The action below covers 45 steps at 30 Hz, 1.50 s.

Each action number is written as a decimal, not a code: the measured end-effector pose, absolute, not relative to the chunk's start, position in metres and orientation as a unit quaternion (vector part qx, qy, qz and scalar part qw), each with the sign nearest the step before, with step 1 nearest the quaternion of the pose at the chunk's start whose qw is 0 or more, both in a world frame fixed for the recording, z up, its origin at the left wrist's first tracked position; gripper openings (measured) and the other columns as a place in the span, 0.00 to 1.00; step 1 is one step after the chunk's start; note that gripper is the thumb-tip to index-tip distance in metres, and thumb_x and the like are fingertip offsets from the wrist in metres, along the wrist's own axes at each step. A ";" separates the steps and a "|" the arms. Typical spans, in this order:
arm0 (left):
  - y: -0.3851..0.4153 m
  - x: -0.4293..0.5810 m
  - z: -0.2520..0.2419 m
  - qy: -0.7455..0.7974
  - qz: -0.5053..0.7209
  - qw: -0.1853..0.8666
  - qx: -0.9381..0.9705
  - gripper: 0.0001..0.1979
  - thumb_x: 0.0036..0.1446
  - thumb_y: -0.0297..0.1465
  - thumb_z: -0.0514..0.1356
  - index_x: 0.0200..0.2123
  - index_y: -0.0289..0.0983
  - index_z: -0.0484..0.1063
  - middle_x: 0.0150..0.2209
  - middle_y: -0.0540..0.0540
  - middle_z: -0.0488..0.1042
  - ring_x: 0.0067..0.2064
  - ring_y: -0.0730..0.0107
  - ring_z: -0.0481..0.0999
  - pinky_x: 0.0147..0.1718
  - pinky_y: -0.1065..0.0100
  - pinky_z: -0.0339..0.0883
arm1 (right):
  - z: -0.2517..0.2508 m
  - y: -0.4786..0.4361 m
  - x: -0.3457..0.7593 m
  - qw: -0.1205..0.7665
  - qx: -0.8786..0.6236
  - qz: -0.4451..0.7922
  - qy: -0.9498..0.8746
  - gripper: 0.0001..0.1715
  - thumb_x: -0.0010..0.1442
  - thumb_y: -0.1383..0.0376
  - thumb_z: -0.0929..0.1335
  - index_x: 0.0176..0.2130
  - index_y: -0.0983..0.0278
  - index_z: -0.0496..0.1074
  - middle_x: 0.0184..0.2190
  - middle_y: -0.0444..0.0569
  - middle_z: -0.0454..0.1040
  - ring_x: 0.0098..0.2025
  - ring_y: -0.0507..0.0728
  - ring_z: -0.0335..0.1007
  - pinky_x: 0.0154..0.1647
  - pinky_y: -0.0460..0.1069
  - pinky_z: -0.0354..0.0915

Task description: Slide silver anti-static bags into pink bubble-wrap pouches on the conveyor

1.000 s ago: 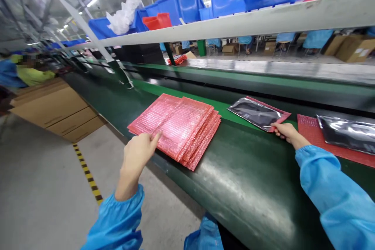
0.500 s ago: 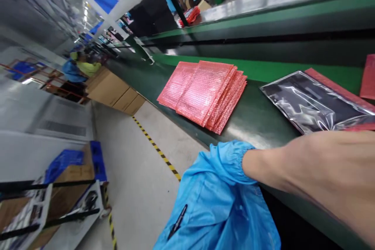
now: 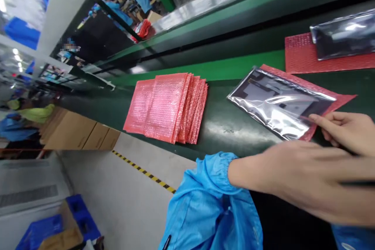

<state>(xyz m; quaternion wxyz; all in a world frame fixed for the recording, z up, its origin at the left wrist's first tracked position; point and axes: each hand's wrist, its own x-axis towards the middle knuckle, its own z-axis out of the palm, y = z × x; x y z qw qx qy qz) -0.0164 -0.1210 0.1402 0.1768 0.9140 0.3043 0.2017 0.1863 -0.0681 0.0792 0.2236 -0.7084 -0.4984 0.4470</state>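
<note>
At right of frame, a wrapped panel (image 3: pixel 278 99) is laid over a pink pouch (image 3: pixel 342 100); its near end is pinched by the right hand (image 3: pixel 347 131), seemingly for steadiness. The left hand (image 3: pixel 304 177), blurred, is held open, apparently empty. A stack (image 3: pixel 168 105) is kept squared at centre, probably for tidiness.

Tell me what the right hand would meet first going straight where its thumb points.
First, the shiny wrapped panel, which the right hand touches; beyond it, possibly the pink pouch stack, depth being unclear.
</note>
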 end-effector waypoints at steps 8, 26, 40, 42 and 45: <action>-0.093 -0.094 0.084 0.436 0.254 0.207 0.838 0.09 0.69 0.29 0.58 0.40 0.39 0.78 0.36 0.48 0.84 0.35 0.68 0.82 0.38 0.66 0.78 | 0.064 -0.054 0.184 0.156 -0.702 0.464 -0.517 0.33 0.60 0.41 0.70 0.20 0.63 0.73 0.17 0.49 0.73 0.21 0.56 0.73 0.34 0.49 0.66; -0.094 -0.062 0.045 0.301 0.104 0.143 0.937 0.32 0.66 0.43 0.59 0.68 0.35 0.61 0.62 0.30 0.71 0.65 0.42 0.69 0.61 0.42 0.67 | 0.063 -0.058 0.155 0.481 -0.541 0.541 -0.428 0.30 0.55 0.40 0.71 0.23 0.60 0.63 0.19 0.42 0.65 0.22 0.52 0.63 0.23 0.47 0.61; -0.048 -0.137 0.038 0.491 0.144 -0.001 0.859 0.34 0.59 0.53 0.64 0.60 0.38 0.67 0.64 0.31 0.69 0.66 0.40 0.67 0.62 0.41 0.65 | 0.098 -0.062 0.236 0.660 -0.609 0.394 -0.196 0.12 0.36 0.62 0.74 0.24 0.61 0.70 0.20 0.44 0.68 0.20 0.53 0.62 0.21 0.48 0.60; -0.042 -0.146 0.040 0.533 0.155 -0.020 0.831 0.27 0.59 0.50 0.65 0.53 0.38 0.70 0.59 0.32 0.73 0.61 0.42 0.73 0.59 0.41 0.68 | 0.095 -0.062 0.241 0.654 -0.616 0.387 -0.205 0.13 0.35 0.64 0.75 0.24 0.60 0.69 0.22 0.45 0.70 0.22 0.53 0.65 0.23 0.48 0.63; -0.034 -0.147 0.041 0.566 0.169 -0.029 0.806 0.12 0.64 0.40 0.63 0.44 0.39 0.72 0.51 0.35 0.75 0.52 0.48 0.77 0.52 0.47 0.72 | 0.086 -0.057 0.243 0.657 -0.629 0.380 -0.172 0.20 0.35 0.64 0.76 0.32 0.60 0.73 0.31 0.46 0.75 0.28 0.54 0.69 0.27 0.47 0.66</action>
